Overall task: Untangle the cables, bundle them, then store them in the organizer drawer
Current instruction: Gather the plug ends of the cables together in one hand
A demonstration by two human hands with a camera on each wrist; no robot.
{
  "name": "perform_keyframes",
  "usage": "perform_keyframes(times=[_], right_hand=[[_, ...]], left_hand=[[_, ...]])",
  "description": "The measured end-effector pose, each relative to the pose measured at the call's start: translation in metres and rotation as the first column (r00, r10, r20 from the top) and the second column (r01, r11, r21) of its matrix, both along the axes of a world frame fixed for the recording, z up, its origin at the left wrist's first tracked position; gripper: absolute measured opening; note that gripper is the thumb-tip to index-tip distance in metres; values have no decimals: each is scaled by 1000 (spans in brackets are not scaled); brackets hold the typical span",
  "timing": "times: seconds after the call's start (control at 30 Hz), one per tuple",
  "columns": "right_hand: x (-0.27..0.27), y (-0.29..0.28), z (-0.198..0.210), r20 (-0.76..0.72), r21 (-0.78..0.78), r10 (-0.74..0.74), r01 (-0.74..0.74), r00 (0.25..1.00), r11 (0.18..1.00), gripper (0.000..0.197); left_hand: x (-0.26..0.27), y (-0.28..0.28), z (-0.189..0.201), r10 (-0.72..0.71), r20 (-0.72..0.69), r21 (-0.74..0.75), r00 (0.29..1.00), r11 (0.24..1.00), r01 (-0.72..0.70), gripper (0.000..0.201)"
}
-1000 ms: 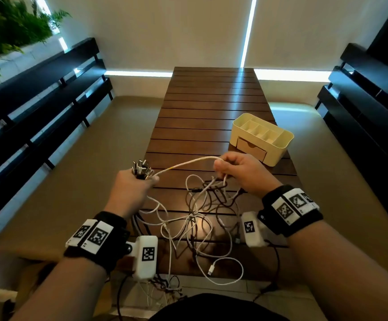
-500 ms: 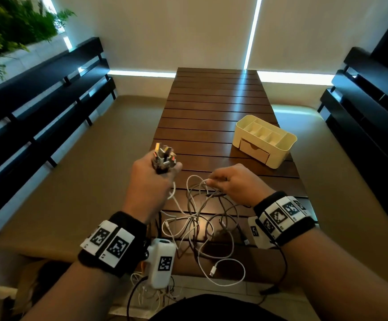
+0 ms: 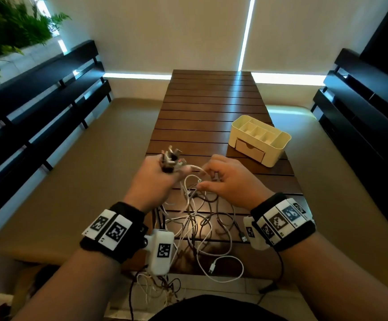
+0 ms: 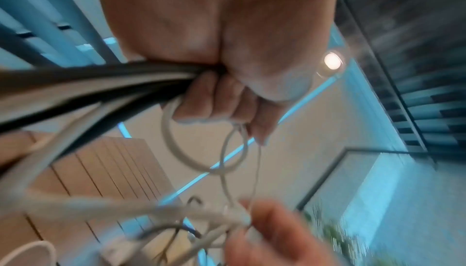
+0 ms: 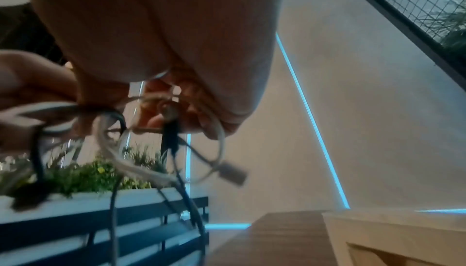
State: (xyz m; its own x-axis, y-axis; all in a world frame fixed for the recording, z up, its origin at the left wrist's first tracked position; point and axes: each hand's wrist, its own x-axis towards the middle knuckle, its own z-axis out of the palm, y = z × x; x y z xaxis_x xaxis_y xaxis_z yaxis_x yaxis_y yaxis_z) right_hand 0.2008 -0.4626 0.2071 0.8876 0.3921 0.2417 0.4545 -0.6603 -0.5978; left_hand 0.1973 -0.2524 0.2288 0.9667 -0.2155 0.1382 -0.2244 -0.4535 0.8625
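White and dark cables [image 3: 197, 218] lay in a loose tangle on the near end of the slatted wooden surface [image 3: 211, 107], some loops spilling over its front edge. The left hand [image 3: 152, 181] was raised over the surface's left side, fist closed around a gathered bunch of the cables, with their metal plug ends [image 3: 171, 158] sticking up out of the top of the fist. In the left wrist view the fingers [image 4: 214, 101] were curled tight around black and white strands [image 4: 100, 83] that ran out of the fist, and a white loop [image 4: 201, 150] hung below them.

The right hand [image 3: 230, 181] hovered just beside the left one, above the tangle, with its fingers bent and pinching a white cable [image 3: 196, 169] that ran across to the left fist. The right wrist view was blurred, but it showed the fingertips [image 5: 156, 118] closed on thin strands, with a dark connector [image 5: 170, 132] and a pale plug [image 5: 233, 174] dangling underneath.

The cream organizer [image 3: 278, 147] stood farther back on the right side of the surface, well apart from both hands, its top compartments open to view and its small front drawer [image 3: 249, 149] closed. Dark slatted benches [image 3: 37, 100] ran along either side.
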Motion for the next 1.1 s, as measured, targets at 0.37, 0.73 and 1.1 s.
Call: perform_keyframes(times=[0.37,0.73,1.1], right_hand=[[10,-31,-67,-56,-326,-370,333,927,885,22],[-15,19,11,43,84,-153,149,987,985,27],[-20,61,-21,-436,574,102,189,894,797,16]], left_hand=[[1,33,-5,269,-34,-289,963,919,-267,35],[-13,18,0,167,-22,-222,986,960,-168,36],[-11,37,3,202,-57,-387,978,898,-208,36]])
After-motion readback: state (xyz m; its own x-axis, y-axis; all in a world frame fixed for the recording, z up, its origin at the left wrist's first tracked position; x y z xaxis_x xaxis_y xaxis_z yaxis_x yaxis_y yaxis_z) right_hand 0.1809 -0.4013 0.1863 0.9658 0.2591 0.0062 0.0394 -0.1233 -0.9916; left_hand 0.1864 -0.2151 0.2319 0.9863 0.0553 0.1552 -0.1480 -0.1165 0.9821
